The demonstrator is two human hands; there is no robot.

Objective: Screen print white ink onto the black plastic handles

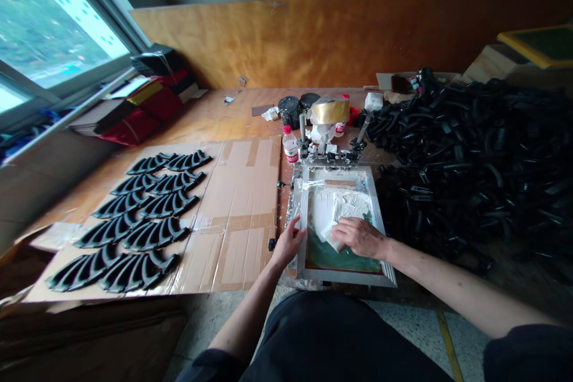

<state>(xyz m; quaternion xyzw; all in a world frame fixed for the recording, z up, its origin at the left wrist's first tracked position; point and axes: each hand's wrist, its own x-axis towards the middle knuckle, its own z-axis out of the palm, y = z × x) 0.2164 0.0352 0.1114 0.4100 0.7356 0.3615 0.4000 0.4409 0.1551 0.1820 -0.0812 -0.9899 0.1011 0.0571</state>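
Observation:
A silver-edged printing screen (380,215) with green mesh lies flat before me, white paste smeared over its upper part. My right hand (360,237) is closed on a crumpled white cloth (335,240), pressed against the mesh near its middle. At the screen's left edge is my left hand (290,242), thumb and fingers apart, touching the frame's side. A brown wooden strip (340,183) lies across the top of the mesh. Behind the screen stands a metal clamp (329,155) with two upright posts.
Rows of black curved parts (154,233) lie on cardboard (244,191) at left. A large heap of black parts (456,173) crowds the right. Behind the screen are a red-capped bottle (290,146), black tubs (289,112) and a tape roll (330,111).

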